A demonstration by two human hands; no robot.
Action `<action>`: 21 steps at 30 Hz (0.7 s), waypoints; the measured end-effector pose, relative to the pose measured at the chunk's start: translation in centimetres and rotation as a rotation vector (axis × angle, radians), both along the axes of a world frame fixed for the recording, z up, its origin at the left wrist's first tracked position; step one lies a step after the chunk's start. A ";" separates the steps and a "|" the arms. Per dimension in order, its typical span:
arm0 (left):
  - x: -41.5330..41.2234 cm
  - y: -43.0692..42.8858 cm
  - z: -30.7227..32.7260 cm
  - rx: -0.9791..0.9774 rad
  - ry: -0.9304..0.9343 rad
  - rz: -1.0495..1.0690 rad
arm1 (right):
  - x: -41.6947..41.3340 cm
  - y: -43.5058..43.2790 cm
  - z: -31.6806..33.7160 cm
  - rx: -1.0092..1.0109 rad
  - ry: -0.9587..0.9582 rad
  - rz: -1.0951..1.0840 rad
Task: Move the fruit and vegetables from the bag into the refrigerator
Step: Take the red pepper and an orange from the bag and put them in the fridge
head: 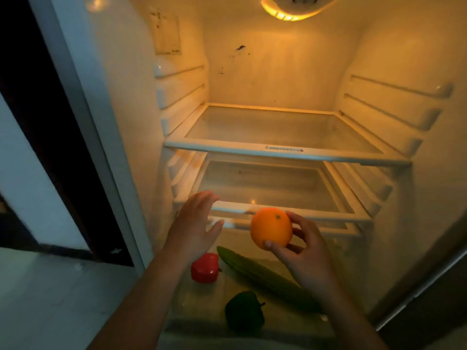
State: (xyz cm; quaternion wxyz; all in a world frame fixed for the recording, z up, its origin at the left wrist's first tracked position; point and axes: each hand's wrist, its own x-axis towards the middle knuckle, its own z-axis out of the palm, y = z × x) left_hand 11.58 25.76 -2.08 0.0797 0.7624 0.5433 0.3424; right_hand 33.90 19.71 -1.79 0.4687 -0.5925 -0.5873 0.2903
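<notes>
Beyond the left hand point(194, 228) and right hand point(300, 246), the upper shelf point(278, 150) and lower shelf point(303, 214) offer open room; beneath lie a cucumber point(262, 276), red pepper point(205, 268) and green pepper point(243, 311).

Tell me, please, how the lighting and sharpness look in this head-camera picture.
Head view: the warm lamp at the top glares and tints the refrigerator amber; the left hand is motion-blurred, the orange in the right hand sharper; the green pepper sits in shadow; straight edges bow.

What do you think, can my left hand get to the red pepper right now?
Probably yes. The left hand is open and holds nothing, and the red pepper lies just below its wrist, uncovered. The cucumber lies off to the pepper's right, out of the way.
</notes>
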 end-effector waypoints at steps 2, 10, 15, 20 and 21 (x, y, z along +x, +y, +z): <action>0.0 1.2 -0.3 -0.087 0.089 0.042 | 0.1 0.4 0.5 0.013 0.003 -0.011; -1.1 1.4 -0.8 -0.156 0.359 0.003 | 0.1 0.8 2.8 0.067 -0.050 -0.017; -1.8 -0.1 2.5 0.003 0.115 -0.093 | -0.2 0.6 5.2 0.149 -0.092 -0.008; -2.2 -0.9 7.2 0.281 -0.023 -0.076 | -0.9 0.5 8.2 0.218 -0.064 -0.004; -2.2 -0.9 8.1 0.307 -0.075 -0.081 | -1.1 0.6 8.9 0.237 -0.062 -0.004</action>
